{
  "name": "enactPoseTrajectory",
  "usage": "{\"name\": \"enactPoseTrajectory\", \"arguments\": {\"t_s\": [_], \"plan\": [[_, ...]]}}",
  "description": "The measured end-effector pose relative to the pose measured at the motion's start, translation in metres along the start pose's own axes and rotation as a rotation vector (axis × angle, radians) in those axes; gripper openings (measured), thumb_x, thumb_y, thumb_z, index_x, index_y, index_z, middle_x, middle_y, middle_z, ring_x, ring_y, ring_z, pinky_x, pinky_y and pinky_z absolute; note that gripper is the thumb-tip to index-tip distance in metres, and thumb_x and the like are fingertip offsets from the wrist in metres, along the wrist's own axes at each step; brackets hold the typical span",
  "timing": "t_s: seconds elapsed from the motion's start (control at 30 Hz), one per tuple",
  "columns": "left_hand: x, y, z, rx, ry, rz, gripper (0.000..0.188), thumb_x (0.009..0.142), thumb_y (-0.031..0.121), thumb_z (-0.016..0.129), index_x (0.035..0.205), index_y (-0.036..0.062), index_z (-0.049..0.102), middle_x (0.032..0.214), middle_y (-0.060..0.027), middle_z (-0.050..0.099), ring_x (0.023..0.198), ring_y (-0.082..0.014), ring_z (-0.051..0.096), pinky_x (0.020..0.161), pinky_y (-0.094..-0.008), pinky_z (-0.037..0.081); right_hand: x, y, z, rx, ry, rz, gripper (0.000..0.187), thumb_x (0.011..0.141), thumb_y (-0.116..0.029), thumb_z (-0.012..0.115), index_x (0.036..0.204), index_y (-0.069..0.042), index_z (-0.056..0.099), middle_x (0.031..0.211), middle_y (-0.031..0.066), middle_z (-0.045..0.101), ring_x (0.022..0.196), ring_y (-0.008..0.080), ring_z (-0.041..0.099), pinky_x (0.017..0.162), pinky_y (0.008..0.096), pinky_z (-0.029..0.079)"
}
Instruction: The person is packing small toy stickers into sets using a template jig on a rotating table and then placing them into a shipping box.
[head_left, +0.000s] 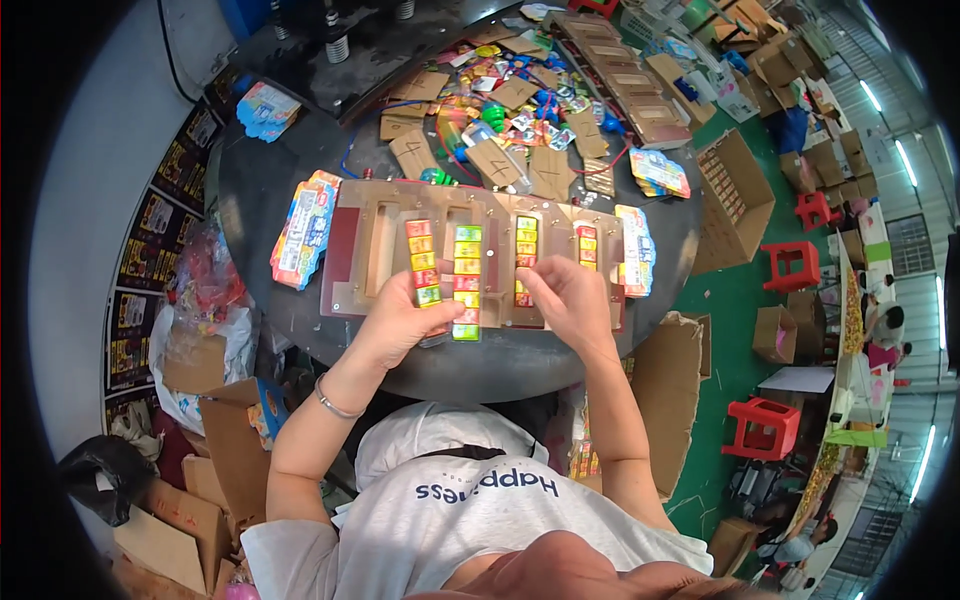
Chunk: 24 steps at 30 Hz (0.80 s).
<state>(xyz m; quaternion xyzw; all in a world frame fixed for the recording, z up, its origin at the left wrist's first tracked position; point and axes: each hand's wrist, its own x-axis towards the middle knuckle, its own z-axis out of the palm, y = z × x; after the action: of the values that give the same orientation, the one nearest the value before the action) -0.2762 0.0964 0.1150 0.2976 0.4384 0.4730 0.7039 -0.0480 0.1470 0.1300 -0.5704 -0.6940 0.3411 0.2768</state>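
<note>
My left hand (402,318) is closed around two narrow clear plastic strips, the left strip (420,245) and the strip beside it (467,262), each filled with a column of small red, yellow and green packets. Its thumb lies across the lower part of the second strip. With thumb and index finger together, my right hand (575,302) is at a third packet-filled strip (526,240), which lies in a slot of the brown mould tray (345,250). Whether the fingertips pinch a packet is too small to tell. A fourth strip (587,235) sits in the rightmost slot, partly behind my right hand.
Stacks of printed cards flank the tray, one on the left (305,230) and one on the right (635,250). Behind it lies a heap of small toys and cardboard pieces (495,160). Another slotted tray (620,75) stands far right. Cardboard boxes (665,400) crowd the round table (440,375).
</note>
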Motion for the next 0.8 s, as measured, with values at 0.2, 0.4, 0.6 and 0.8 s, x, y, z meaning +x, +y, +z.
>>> {"name": "enactPoseTrajectory", "arguments": {"t_s": [0.2,0.4,0.6,0.8], "plan": [[0.008,0.000,-0.010,0.107,0.008,0.063,0.028,0.098,0.013,0.061,0.123,0.0016,0.056,0.106,-0.0082,0.069,0.090,-0.0124,0.069,0.077,-0.0269,0.057,0.007,-0.010,0.035,0.496,-0.292,0.093,0.019,0.097,-0.017,0.063,0.088,-0.001,0.065,0.070,-0.0011,0.063,0.056,0.0034,0.055,0.050,0.0189,0.043],[0.036,0.032,-0.064,0.918,0.257,0.224,0.046,0.103,0.040,0.044,0.093,0.0024,0.067,0.071,-0.0155,0.069,0.063,-0.0283,0.067,0.058,-0.0381,0.052,0.042,-0.010,0.049,0.160,-0.224,0.071,0.026,0.094,-0.025,0.066,0.081,-0.002,0.067,0.065,0.0055,0.065,0.056,0.0132,0.062,0.051,0.0298,0.047],[0.029,0.047,-0.046,1.652,0.513,0.086,0.042,0.096,0.041,0.056,0.085,0.0013,0.065,0.082,-0.0202,0.069,0.070,-0.0380,0.068,0.060,-0.0499,0.052,0.040,-0.026,0.063,-0.490,-0.028,-0.077,0.033,0.086,-0.036,0.069,0.075,-0.005,0.067,0.070,0.0181,0.067,0.068,0.0369,0.067,0.061,0.0469,0.052],[0.014,0.028,-0.049,1.830,0.362,0.580,0.073,0.085,0.040,0.069,0.144,0.0063,0.042,0.154,-0.0145,0.035,0.139,-0.0326,0.034,0.110,-0.0547,0.029,0.022,0.007,-0.009,-0.254,0.270,-0.052,0.024,0.086,-0.025,0.075,0.079,-0.003,0.066,0.062,0.0067,0.062,0.055,0.0156,0.058,0.054,0.0320,0.046]]}}
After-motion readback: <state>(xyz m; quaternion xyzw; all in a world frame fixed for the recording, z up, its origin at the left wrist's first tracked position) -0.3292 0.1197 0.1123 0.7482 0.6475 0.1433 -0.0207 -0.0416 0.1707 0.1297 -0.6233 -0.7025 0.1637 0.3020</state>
